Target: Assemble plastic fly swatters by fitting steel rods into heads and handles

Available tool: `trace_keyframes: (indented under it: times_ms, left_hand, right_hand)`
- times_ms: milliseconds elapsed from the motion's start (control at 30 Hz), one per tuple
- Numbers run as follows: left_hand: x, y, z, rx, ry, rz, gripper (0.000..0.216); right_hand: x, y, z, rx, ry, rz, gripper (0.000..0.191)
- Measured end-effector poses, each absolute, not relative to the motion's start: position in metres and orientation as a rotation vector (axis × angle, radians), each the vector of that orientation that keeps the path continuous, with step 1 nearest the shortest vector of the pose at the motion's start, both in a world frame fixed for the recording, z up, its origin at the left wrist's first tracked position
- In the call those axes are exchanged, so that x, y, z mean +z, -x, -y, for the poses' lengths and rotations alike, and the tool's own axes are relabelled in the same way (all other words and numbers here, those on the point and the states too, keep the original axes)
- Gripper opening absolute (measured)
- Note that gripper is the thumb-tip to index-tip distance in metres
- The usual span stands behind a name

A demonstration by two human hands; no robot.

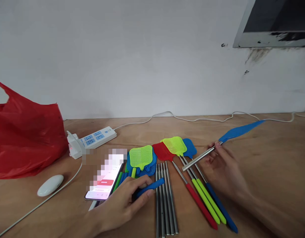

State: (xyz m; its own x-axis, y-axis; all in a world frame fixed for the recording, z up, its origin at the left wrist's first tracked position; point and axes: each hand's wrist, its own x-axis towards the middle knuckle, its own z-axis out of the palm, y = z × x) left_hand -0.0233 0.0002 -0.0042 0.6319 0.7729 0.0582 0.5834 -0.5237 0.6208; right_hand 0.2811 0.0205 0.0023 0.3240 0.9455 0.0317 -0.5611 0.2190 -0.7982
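My left hand (pixel 122 203) pinches a blue handle sleeve (pixel 150 187) just above the wooden table (pixel 266 158). My right hand (pixel 223 167) grips a metal rod (pixel 200 156) that carries a blue swatter head (pixel 239 131), held tilted over the table. Between the hands lie several bare metal rods (pixel 165 201) side by side. To their right lie finished fly swatters with red (pixel 164 151), lime (pixel 175 145) and blue (pixel 190 147) heads and matching handles. A loose green swatter head (pixel 141 156) rests on blue heads behind my left hand.
A phone (pixel 106 180) with its screen lit lies left of my left hand. A white mouse (pixel 50 185), a white power strip (pixel 91 139) with cables, and a red plastic bag (pixel 23 138) stand at the left. A white wall rises behind the table.
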Motion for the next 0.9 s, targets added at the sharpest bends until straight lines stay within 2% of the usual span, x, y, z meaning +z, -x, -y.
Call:
trace_keyframes:
  times_ms: [167,333,533,900]
  left_hand:
    - [0.001,0.019,-0.002,0.612,-2.388,-1.042,0.018]
    - [-0.004,0.020,-0.004,0.729,-2.456,-1.180,0.028]
    - [-0.006,0.020,-0.010,0.667,-2.440,-1.422,0.037]
    - [-0.009,0.025,-0.015,0.497,-2.553,-1.738,0.032]
  right_hand:
    - [-0.007,-0.258,-0.002,1.313,0.943,0.833,0.035]
    - [-0.009,-0.253,-0.001,1.325,1.013,0.886,0.038]
    - [-0.016,-0.257,-0.003,1.336,1.041,0.949,0.037]
    - [-0.015,-0.256,-0.003,1.339,1.097,1.019,0.041]
